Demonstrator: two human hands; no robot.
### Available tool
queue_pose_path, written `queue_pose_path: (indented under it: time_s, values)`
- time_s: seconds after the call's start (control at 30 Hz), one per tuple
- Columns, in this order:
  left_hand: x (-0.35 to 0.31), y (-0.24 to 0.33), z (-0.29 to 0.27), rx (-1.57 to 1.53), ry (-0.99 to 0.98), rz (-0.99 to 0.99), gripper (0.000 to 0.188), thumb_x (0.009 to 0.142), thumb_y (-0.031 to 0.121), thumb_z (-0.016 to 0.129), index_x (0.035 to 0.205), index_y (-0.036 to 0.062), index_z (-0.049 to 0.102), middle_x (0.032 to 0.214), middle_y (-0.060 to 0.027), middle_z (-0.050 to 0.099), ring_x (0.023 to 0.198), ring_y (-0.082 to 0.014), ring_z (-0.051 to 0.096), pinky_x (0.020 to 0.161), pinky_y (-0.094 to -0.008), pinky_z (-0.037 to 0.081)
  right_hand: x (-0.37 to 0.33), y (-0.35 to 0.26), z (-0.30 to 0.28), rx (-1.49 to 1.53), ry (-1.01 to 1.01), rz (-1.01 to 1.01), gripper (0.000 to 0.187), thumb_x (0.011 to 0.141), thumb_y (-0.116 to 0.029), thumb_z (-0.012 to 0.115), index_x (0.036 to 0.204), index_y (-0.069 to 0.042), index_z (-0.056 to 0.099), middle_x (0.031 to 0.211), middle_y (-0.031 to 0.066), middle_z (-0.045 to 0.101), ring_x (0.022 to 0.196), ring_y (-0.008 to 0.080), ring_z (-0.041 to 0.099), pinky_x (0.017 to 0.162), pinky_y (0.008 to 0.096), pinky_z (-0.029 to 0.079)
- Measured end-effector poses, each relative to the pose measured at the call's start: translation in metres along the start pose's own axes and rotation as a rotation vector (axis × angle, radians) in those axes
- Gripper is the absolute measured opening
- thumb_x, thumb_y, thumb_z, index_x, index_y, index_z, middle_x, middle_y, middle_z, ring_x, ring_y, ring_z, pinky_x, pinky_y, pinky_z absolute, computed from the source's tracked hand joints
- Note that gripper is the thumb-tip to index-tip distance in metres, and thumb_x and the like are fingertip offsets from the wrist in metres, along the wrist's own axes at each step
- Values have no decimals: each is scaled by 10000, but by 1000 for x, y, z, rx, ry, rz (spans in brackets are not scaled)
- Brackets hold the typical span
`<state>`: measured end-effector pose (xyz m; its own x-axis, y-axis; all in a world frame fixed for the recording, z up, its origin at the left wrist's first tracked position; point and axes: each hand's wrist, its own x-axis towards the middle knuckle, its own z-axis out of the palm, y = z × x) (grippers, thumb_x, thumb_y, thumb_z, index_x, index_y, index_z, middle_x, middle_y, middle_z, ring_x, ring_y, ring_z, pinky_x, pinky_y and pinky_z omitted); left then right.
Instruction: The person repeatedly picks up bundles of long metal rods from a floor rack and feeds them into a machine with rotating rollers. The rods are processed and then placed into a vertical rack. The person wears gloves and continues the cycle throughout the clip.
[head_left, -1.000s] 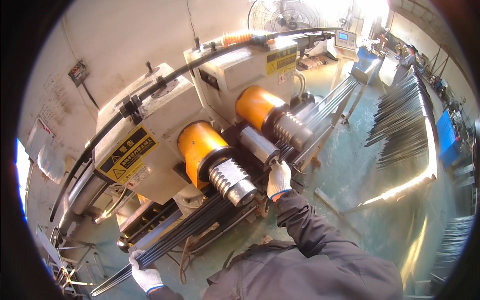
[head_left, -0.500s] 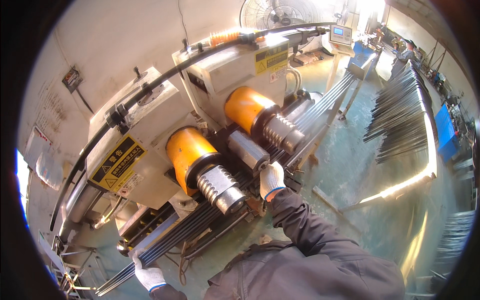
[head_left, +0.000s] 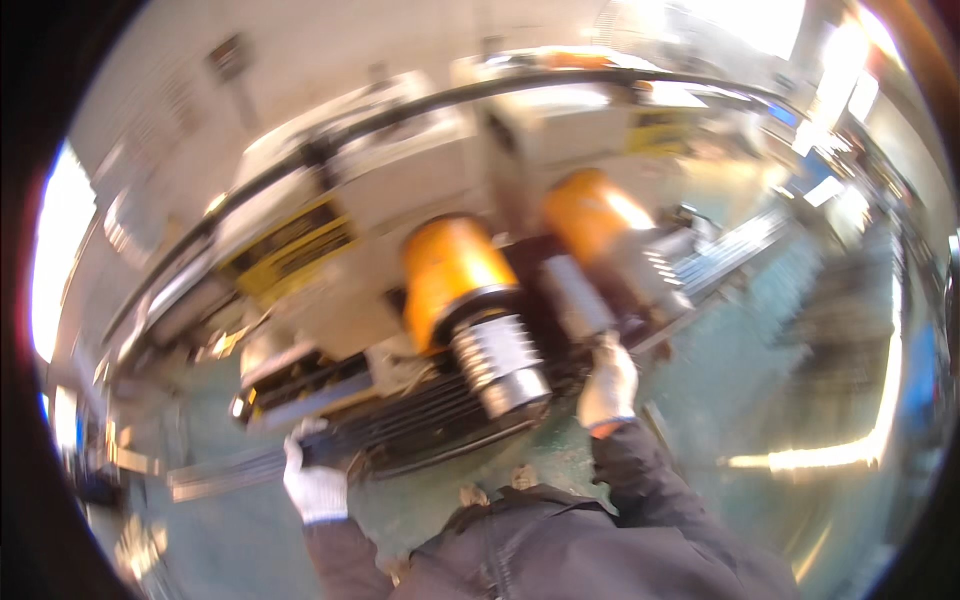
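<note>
Though the view swung, the white-gloved right hand [head_left: 608, 388] still meets the grey metal block [head_left: 577, 300], the left hand [head_left: 316, 486] slender dark metal rods [head_left: 412, 424] leftward; grips unclear.

The smooth blue-green floor [head_left: 720, 375] carries an off-white boxy machine [head_left: 400, 195] and, at right, a pale-edged metal rack [head_left: 800, 461] bearing blurred, thin dark rods [head_left: 845, 320]. Long dark metal bars [head_left: 425, 413] lie along the machine's low front.
</note>
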<state>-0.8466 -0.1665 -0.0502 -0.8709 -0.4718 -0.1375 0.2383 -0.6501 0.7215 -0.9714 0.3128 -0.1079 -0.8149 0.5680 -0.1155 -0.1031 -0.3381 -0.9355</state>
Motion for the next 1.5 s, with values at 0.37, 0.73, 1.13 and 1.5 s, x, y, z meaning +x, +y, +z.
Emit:
queue_pose_path:
  time_s: [0.37, 0.73, 1.13, 1.5]
  values:
    - [-7, 12, -14, -279, 51, -2, 250, 1158, 263, 698, 1242, 33, 750, 1197, -125, 804, 1222, -325, 746, 1122, -525, 595, -62, 44, -101, -347, -35, 193, 537, 1188, -448, 697, 1468, 8, 744, 1409, 117, 780, 1304, 228, 717, 1190, 415, 514]
    - [40, 199, -185, -393, 112, 112, 339, 1177, 325, 664, 1240, -5, 712, 1220, -179, 784, 1199, -400, 743, 1123, -585, 598, -135, 180, -168, -490, -111, 330, 308, 1154, -376, 726, 1040, -91, 748, 879, -47, 656, 770, 110, 604, 625, 295, 437]
    - [94, 352, -377, -109, 351, 323, 320, 1153, 368, 699, 1308, 89, 715, 1293, -177, 783, 1212, -402, 741, 1084, -598, 617, -186, 207, -323, -1354, -321, 108, 257, 1027, -362, 827, 998, -132, 717, 844, 48, 732, 818, 237, 724, 724, 413, 575]
    - [70, 363, -349, 367, 375, 60, 677, 1215, 684, 467, 1779, 309, 450, 1746, -100, 555, 1533, -366, 596, 1245, -631, 480, -243, 147, -181, -852, -97, 470, 286, 1089, -177, 726, 827, -62, 735, 787, 3, 688, 712, 136, 601, 686, 318, 476]
